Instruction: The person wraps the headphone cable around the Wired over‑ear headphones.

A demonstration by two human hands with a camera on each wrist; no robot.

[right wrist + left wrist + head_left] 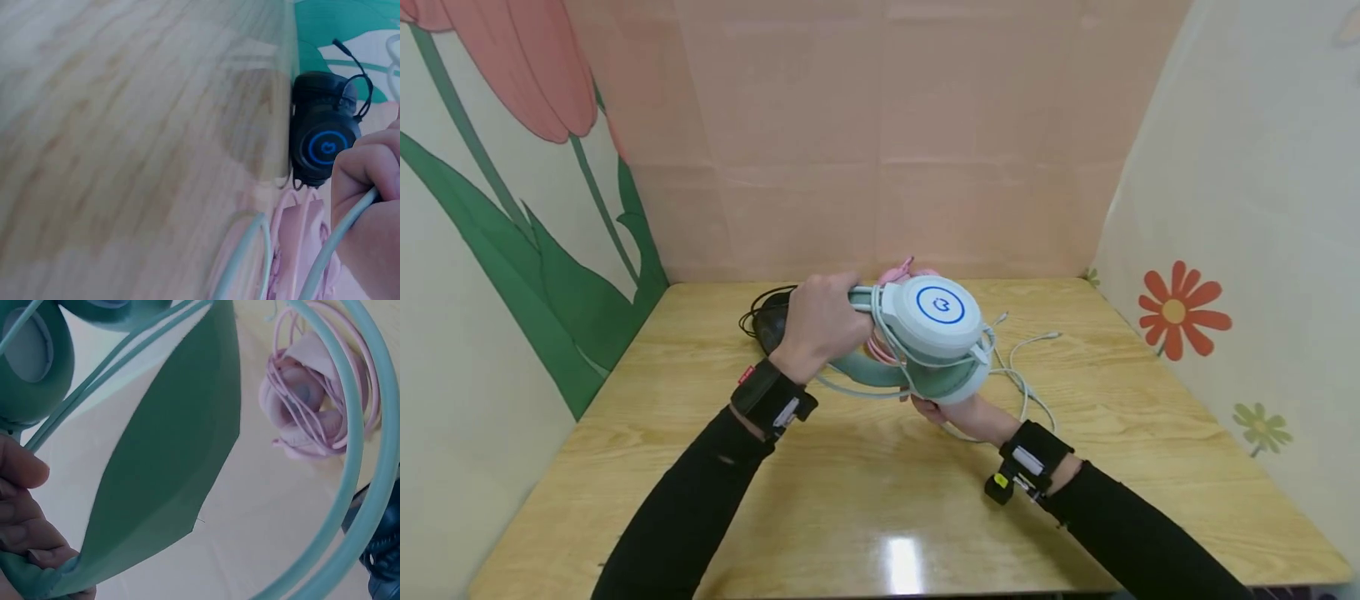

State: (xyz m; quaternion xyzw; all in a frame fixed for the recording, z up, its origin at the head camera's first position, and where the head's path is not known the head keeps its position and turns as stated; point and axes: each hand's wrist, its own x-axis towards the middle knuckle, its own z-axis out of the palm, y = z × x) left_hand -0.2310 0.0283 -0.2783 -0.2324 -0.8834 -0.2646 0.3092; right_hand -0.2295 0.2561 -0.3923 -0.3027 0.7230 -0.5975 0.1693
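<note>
A pair of mint-green and white headphones [938, 312] is held up over the table, an ear cup with a blue ring facing the head camera. My left hand [823, 321] grips it by the headband, and the green padded band [165, 444] runs from the fingers in the left wrist view. Below the ear cups is my right hand [973, 418]. In the right wrist view, that hand's curled fingers hold the pale green cable [337, 242]. Loops of this cable wrap around the headphones, and a loose length [1021, 385] lies at the right.
Behind the held headphones lie pink headphones [306, 406] wound with pink cable. Black headphones [325, 134] with a blue logo ring lie at the back left. The wooden table [820, 508] meets a pink backdrop [880, 150], with patterned walls on both sides.
</note>
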